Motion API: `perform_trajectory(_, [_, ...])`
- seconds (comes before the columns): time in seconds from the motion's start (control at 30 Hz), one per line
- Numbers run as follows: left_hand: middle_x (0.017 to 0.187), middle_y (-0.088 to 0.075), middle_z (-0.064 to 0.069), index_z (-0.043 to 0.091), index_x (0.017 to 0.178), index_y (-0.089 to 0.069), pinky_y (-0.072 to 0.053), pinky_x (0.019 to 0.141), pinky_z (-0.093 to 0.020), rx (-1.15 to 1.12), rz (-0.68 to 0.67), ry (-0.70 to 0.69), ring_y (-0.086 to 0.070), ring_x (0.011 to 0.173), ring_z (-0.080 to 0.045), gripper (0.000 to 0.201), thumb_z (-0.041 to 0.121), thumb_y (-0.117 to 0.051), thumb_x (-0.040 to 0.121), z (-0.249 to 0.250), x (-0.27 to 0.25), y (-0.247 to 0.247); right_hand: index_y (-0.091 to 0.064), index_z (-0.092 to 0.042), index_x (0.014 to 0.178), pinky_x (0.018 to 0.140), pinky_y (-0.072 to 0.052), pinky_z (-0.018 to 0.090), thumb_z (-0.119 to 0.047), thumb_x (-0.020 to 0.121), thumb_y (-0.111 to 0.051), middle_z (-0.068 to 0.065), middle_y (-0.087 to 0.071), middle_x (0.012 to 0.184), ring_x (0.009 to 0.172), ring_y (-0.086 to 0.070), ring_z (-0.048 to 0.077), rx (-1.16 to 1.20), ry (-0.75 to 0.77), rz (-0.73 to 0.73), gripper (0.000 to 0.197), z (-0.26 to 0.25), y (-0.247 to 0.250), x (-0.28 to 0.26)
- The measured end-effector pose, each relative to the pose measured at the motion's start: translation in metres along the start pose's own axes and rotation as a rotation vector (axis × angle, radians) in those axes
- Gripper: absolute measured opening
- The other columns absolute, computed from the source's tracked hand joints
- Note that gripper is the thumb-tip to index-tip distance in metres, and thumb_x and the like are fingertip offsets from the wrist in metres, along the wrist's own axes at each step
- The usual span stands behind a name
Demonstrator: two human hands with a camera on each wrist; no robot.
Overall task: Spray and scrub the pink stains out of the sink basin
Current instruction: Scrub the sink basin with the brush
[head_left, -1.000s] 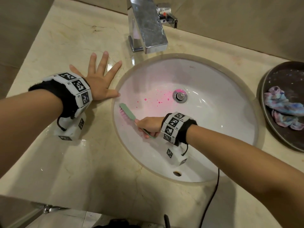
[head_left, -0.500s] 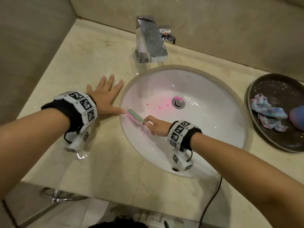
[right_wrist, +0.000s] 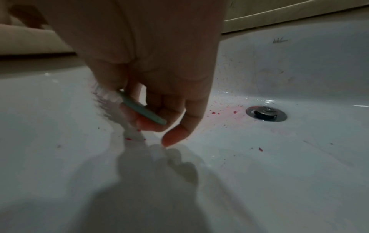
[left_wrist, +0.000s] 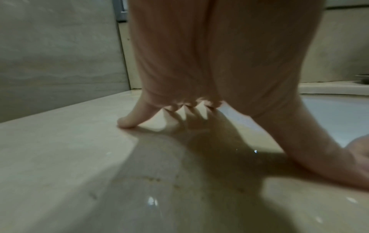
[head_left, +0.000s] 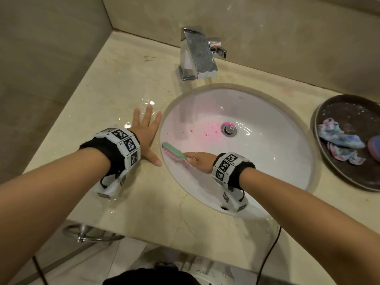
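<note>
A white oval sink basin [head_left: 267, 161] is set into a beige counter [head_left: 115, 83]. Pink stains [head_left: 207, 130] dot the basin left of the metal drain [head_left: 228, 129] and show again as pink stains [right_wrist: 217, 112] in the right wrist view. My right hand [head_left: 197, 160] grips a green scrub brush [head_left: 173, 151] with pink bristles, pressed against the basin's left wall; the green scrub brush [right_wrist: 142, 109] sits between its curled fingers. My left hand [head_left: 147, 132] lies flat with spread fingers on the counter beside the rim, and the left hand [left_wrist: 219, 78] holds nothing.
A chrome faucet [head_left: 197, 54] stands behind the basin. A dark round tray [head_left: 337, 171] at the right holds a crumpled multicoloured cloth [head_left: 341, 140] and a purple object at the frame edge. Water lies on the counter near the left fingertips. A black cable [head_left: 271, 247] hangs below the counter edge.
The brush has shifted along the basin's left wall, closer to the rim. The head view has pulled back and up. The left hand stays flat on the counter.
</note>
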State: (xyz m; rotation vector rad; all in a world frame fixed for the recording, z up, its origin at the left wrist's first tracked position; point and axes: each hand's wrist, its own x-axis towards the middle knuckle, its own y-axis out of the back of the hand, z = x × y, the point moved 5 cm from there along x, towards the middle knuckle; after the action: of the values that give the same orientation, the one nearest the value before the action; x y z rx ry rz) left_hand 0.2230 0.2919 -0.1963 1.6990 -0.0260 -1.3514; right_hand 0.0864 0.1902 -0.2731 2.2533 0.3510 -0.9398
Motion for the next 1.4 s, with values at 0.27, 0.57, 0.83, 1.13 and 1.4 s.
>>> perform_trajectory(0.27, [0.143,0.046,-0.007,0.021,0.141,0.034,-0.007,0.102,-0.069,0.026,-0.025,0.011,0.033,0.135,-0.037,0.145,0.053,-0.081,0.059,0.001,0.004,-0.001,-0.028,-0.013,0.144,0.05,-0.037,0.022,-0.023,0.103,-0.022,0.001,-0.052,0.073,0.055,-0.043,0.011,-0.023,-0.039,0.065,0.043,-0.002,-0.001,0.003])
perform_trajectory(0.57, [0.141,0.045,-0.016,0.013,0.139,0.036,-0.004,0.103,-0.067,0.066,-0.049,0.023,0.033,0.131,-0.045,0.143,0.056,-0.077,0.062,0.006,0.004,0.001,-0.033,-0.017,0.141,0.043,-0.043,0.021,-0.026,0.102,-0.023,-0.001,-0.052,0.056,0.036,-0.046,0.009,0.174,0.014,0.104,0.041,-0.008,-0.007,0.016])
perform_trajectory(0.83, [0.142,0.045,-0.016,0.013,0.14,0.036,-0.003,0.104,-0.065,0.079,-0.046,0.028,0.032,0.132,-0.045,0.142,0.057,-0.075,0.063,0.007,0.001,0.003,-0.036,-0.008,0.138,0.037,-0.038,0.014,-0.025,0.103,-0.026,-0.003,-0.047,0.061,0.042,-0.043,0.008,-0.031,-0.082,0.046,0.04,0.001,0.008,0.008])
perform_trajectory(1.13, [0.141,0.047,-0.014,0.015,0.139,0.037,-0.005,0.103,-0.067,0.064,-0.058,0.021,0.034,0.132,-0.042,0.143,0.056,-0.076,0.062,0.006,0.002,0.001,-0.023,-0.02,0.147,0.048,-0.043,0.019,-0.027,0.103,-0.022,-0.002,-0.05,0.059,0.045,-0.045,0.011,0.028,0.031,-0.027,0.045,-0.001,-0.014,-0.002])
perform_trajectory(1.4, [0.14,0.047,-0.014,0.015,0.139,0.038,-0.002,0.103,-0.067,0.074,-0.061,0.021,0.035,0.131,-0.043,0.143,0.058,-0.075,0.062,0.007,0.0,0.003,-0.044,-0.007,0.127,0.042,-0.045,0.023,-0.025,0.102,-0.026,0.004,-0.055,0.057,0.038,-0.048,0.015,0.35,0.002,0.131,0.036,-0.013,0.004,0.027])
